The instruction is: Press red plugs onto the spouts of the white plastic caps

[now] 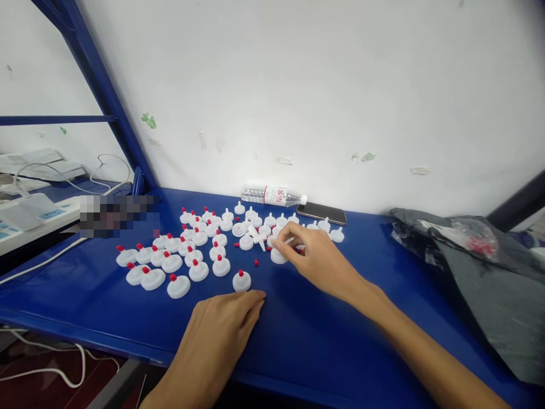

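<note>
My right hand (304,247) is closed, thumb and fingertips pinching a white round plastic spout cap (279,257) low over the table; my fingers cover its top. Near the front edge, my left hand (227,321) rests with thumb and index finger brought together at the tips; anything between them is hidden. Just beyond its knuckles stands a white spout cap (241,282) with a red tip (241,273). A loose small red tip cap (256,262) lies between my hands. Several red-tipped white caps (198,271) spread to the left, and untipped ones (337,235) stand toward the back.
A clear plastic bottle (272,195) lies along the wall beside a dark phone (322,213). On the right of the blue table (323,335) is a dark grey plastic bag (481,295). A white power strip (46,218) and cables are at the left.
</note>
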A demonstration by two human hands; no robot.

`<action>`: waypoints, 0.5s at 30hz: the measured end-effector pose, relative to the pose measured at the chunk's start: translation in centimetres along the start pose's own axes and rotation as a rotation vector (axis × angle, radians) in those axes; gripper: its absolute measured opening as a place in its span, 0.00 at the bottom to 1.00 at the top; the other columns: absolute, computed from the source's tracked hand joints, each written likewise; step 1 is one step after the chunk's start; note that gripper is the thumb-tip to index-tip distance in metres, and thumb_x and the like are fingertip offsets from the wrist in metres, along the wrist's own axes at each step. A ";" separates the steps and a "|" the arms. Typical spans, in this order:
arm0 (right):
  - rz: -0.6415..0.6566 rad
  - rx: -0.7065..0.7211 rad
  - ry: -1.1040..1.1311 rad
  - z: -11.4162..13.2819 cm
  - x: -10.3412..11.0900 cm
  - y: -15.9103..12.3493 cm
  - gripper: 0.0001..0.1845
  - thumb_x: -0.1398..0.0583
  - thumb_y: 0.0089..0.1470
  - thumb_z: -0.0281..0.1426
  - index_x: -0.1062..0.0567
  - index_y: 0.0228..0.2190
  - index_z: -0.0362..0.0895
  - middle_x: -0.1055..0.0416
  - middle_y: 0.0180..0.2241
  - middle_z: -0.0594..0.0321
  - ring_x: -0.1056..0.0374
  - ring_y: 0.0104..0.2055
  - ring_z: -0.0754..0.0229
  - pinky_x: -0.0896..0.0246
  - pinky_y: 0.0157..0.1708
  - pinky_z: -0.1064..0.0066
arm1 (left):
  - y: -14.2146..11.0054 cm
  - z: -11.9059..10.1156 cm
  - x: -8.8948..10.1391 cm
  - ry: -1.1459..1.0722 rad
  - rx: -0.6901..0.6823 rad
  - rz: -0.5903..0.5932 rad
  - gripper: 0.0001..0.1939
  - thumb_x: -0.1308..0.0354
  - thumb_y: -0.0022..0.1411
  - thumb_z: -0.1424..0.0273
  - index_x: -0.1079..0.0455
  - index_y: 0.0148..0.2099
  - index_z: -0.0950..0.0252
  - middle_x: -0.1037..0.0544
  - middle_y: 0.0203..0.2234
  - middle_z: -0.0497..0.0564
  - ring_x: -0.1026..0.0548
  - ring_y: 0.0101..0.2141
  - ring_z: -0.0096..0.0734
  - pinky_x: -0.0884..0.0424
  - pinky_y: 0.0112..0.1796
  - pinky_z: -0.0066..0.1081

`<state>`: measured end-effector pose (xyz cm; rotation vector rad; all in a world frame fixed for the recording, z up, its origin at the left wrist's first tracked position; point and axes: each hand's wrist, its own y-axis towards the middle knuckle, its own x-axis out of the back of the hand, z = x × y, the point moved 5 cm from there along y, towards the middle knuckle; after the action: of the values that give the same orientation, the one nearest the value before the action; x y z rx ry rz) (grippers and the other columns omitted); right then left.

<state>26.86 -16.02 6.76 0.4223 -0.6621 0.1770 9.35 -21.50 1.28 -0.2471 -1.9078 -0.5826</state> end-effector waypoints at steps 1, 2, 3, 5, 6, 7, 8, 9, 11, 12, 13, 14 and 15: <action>0.083 -0.010 0.063 -0.2 -0.2 -0.3 0.12 0.42 0.65 0.39 0.28 0.32 0.47 0.21 0.33 0.64 0.25 0.35 0.60 0.35 0.34 0.70 | 0.1 -0.1 0.1 -0.005 -0.009 -0.014 0.11 0.46 0.71 0.70 0.21 0.45 0.56 0.14 0.35 0.45 0.16 0.32 0.38 0.24 0.31 0.31; 0.162 -0.020 0.118 -0.3 -0.6 -0.6 0.12 0.41 0.65 0.40 0.27 0.32 0.47 0.21 0.32 0.65 0.25 0.34 0.60 0.34 0.34 0.70 | 0.2 -0.2 0.3 -0.010 -0.019 -0.031 0.10 0.46 0.72 0.69 0.22 0.44 0.56 0.15 0.33 0.45 0.16 0.31 0.37 0.25 0.30 0.30; 0.229 -0.025 0.162 -0.4 -0.9 -0.9 0.12 0.40 0.64 0.41 0.27 0.32 0.47 0.21 0.32 0.65 0.25 0.34 0.60 0.34 0.35 0.70 | 0.2 -0.3 0.5 -0.020 -0.030 -0.052 0.09 0.46 0.72 0.69 0.23 0.44 0.56 0.16 0.31 0.44 0.17 0.29 0.36 0.26 0.28 0.30; 0.323 -0.020 0.207 -0.5 -1.3 -1.4 0.14 0.38 0.63 0.43 0.25 0.32 0.46 0.21 0.31 0.65 0.26 0.34 0.61 0.34 0.34 0.71 | 0.0 -0.6 1.0 -0.058 -0.060 -0.105 0.08 0.47 0.73 0.68 0.25 0.46 0.56 0.17 0.31 0.43 0.18 0.28 0.33 0.26 0.28 0.29; 0.354 -0.013 0.215 -0.6 -1.5 -1.6 0.14 0.38 0.62 0.44 0.24 0.33 0.46 0.22 0.30 0.65 0.26 0.33 0.61 0.34 0.33 0.72 | -0.2 -0.8 1.3 -0.084 -0.087 -0.143 0.08 0.47 0.73 0.68 0.26 0.48 0.55 0.18 0.33 0.44 0.18 0.30 0.32 0.25 0.30 0.28; 0.380 -0.005 0.219 -0.6 -1.6 -1.7 0.15 0.37 0.61 0.45 0.24 0.33 0.46 0.22 0.30 0.65 0.27 0.32 0.62 0.35 0.32 0.73 | -0.3 -1.0 1.8 -0.116 -0.118 -0.185 0.08 0.47 0.73 0.67 0.27 0.50 0.55 0.18 0.37 0.44 0.17 0.33 0.32 0.24 0.33 0.28; 0.405 0.003 0.224 -0.6 -1.7 -1.8 0.15 0.37 0.61 0.45 0.23 0.33 0.46 0.23 0.30 0.66 0.28 0.32 0.62 0.36 0.31 0.73 | -0.5 -1.3 2.2 -0.151 -0.150 -0.228 0.08 0.46 0.73 0.68 0.28 0.51 0.55 0.18 0.41 0.45 0.17 0.37 0.31 0.23 0.37 0.27; 0.429 0.010 0.228 -0.5 -1.7 -1.9 0.15 0.37 0.61 0.44 0.22 0.34 0.46 0.23 0.30 0.66 0.29 0.31 0.63 0.37 0.30 0.74 | -0.6 -1.4 2.6 -0.184 -0.172 -0.269 0.08 0.44 0.72 0.68 0.28 0.51 0.54 0.18 0.43 0.45 0.18 0.40 0.30 0.23 0.41 0.26; 0.477 0.012 0.240 -0.6 -1.9 -1.9 0.14 0.38 0.61 0.43 0.21 0.34 0.46 0.23 0.30 0.66 0.30 0.30 0.63 0.39 0.28 0.74 | -0.8 -1.5 3.2 -0.247 -0.181 -0.331 0.07 0.42 0.71 0.70 0.28 0.50 0.55 0.18 0.41 0.43 0.18 0.38 0.26 0.24 0.41 0.22; 0.498 0.006 0.251 -0.6 -1.9 -1.9 0.14 0.38 0.62 0.43 0.21 0.34 0.46 0.23 0.29 0.66 0.30 0.30 0.63 0.40 0.28 0.74 | -0.7 -1.5 3.4 -0.274 -0.173 -0.347 0.07 0.41 0.70 0.71 0.27 0.48 0.56 0.17 0.40 0.43 0.18 0.36 0.24 0.24 0.40 0.20; 0.513 -0.004 0.264 -0.7 -2.0 -1.9 0.14 0.38 0.61 0.43 0.20 0.34 0.46 0.23 0.29 0.66 0.30 0.30 0.63 0.40 0.27 0.74 | -0.6 -1.4 3.5 -0.298 -0.168 -0.361 0.06 0.41 0.70 0.72 0.26 0.46 0.56 0.17 0.38 0.42 0.18 0.34 0.23 0.23 0.39 0.19; 0.523 -0.017 0.281 -0.7 -2.0 -1.9 0.14 0.38 0.61 0.44 0.20 0.34 0.46 0.23 0.28 0.66 0.30 0.29 0.63 0.41 0.26 0.74 | -0.5 -1.4 3.6 -0.321 -0.165 -0.367 0.06 0.41 0.69 0.72 0.24 0.45 0.57 0.17 0.37 0.42 0.18 0.34 0.23 0.23 0.39 0.20; 0.529 -0.033 0.305 -0.8 -2.0 -1.9 0.15 0.36 0.59 0.45 0.20 0.33 0.46 0.23 0.28 0.66 0.30 0.29 0.63 0.41 0.26 0.74 | -0.4 -1.3 3.5 -0.345 -0.159 -0.367 0.06 0.41 0.69 0.72 0.23 0.44 0.57 0.17 0.37 0.43 0.18 0.35 0.25 0.23 0.39 0.20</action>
<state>26.26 -17.48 4.32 0.1734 -0.4626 0.7172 8.82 -22.88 4.78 -0.1012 -2.2627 -0.9913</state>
